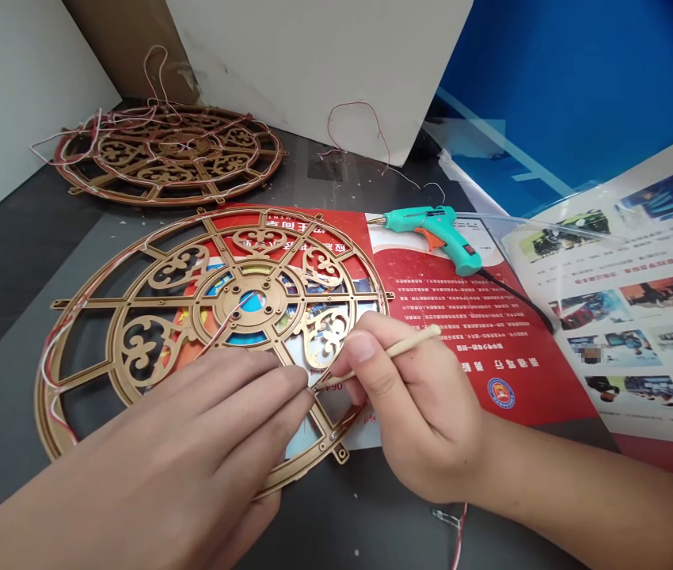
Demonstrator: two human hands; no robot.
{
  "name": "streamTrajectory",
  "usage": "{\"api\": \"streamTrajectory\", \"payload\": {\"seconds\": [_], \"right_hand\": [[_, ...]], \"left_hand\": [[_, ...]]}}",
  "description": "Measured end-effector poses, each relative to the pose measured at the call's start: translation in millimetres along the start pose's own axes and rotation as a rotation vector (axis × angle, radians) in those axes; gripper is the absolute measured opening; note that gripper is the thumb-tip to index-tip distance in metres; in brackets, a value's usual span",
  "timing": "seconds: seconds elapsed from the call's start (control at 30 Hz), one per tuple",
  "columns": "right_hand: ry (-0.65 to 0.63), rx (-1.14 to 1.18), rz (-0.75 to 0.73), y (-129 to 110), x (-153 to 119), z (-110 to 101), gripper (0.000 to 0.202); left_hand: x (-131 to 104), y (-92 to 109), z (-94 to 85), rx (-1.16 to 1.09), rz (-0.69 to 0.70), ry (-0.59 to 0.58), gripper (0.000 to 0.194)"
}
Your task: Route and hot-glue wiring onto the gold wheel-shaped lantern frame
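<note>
We are pinching a thin wooden stick [399,347] in our right hand [413,412], pressing wire onto the gold lattice disc [152,317]; our left hand [206,443] lies flat, fingers steadying.

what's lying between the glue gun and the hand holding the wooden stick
In the head view, only the red printed leaflet lies between the glue gun and the right hand holding the wooden stick.

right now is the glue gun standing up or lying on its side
Lying on its side. The glue gun rests flat on the red leaflet, nozzle pointing left, orange trigger and handle flat against the paper, apart from both hands.
</note>
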State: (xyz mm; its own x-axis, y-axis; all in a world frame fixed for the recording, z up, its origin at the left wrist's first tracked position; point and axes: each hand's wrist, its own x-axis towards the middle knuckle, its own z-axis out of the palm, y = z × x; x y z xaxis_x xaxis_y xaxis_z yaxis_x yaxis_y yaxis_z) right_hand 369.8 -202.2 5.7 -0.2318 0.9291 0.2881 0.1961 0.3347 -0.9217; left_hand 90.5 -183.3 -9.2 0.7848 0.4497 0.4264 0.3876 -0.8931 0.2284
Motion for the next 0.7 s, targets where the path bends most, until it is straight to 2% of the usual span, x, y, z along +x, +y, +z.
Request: {"api": "streamTrajectory", "payload": {"seconds": [0.1, 0.27, 0.43, 0.7], "right_hand": [[-0.009, -0.001, 0.025, -0.8, 1.3, -0.5, 0.045], [-0.015, -0.013, 0.030, -0.5, 1.4, -1.6, 0.042], [0.008, -0.016, 0.030, -0.8, -0.7, -1.3, 0.038], [0.006, -0.053, 0.055, -7.3, 0.2, -0.4, 0.034]], "left_hand": [[0.7, -0.6, 1.0, 0.012, -0.004, 0.017, 0.052], [1.8, -2.6, 2.7, 0.018, 0.015, 0.048, 0.046], [0.6, -2.2, 0.3, 0.012, 0.017, 0.005, 0.048], [0.4, -3.4, 1.2, 0.019, 0.001, 0.019, 0.048]]}}
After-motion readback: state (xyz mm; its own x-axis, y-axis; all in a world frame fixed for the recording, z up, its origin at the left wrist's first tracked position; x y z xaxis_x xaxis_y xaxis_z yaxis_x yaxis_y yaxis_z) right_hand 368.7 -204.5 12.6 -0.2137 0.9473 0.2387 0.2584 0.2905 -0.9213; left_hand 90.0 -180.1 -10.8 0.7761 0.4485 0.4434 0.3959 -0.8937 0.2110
